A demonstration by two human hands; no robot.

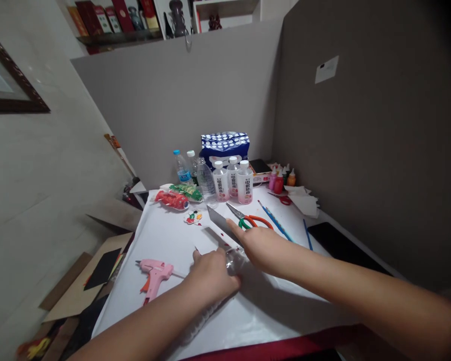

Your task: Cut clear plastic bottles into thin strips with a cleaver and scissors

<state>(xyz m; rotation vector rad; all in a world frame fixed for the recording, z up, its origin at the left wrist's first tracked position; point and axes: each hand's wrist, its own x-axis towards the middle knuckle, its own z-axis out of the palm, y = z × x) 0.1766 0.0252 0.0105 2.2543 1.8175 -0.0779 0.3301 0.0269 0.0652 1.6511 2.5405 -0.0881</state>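
Note:
My right hand [265, 246] is closed on a knife [223, 224] with a broad grey blade that points away to the left; its index finger lies along the top of the blade. Below it, my left hand [212, 273] is wrapped around a clear plastic bottle [235, 260] lying on the white table. The bottle's ridged side shows under my left forearm. The blade's rear part is close to the bottle's end, but I cannot tell whether they touch. Left of my left hand lies a pink glue gun [156, 273]. Scissors [253, 219] with orange and green handles lie beyond the knife.
Several clear bottles [245, 183] stand at the back before a blue package [225, 145]. Red [172, 199] and green [188, 191] painted bottles lie left, near a paint palette [193, 216]. Paint bottles [278, 183], brushes [274, 220] and a black tablet-like slab [346, 248] are right.

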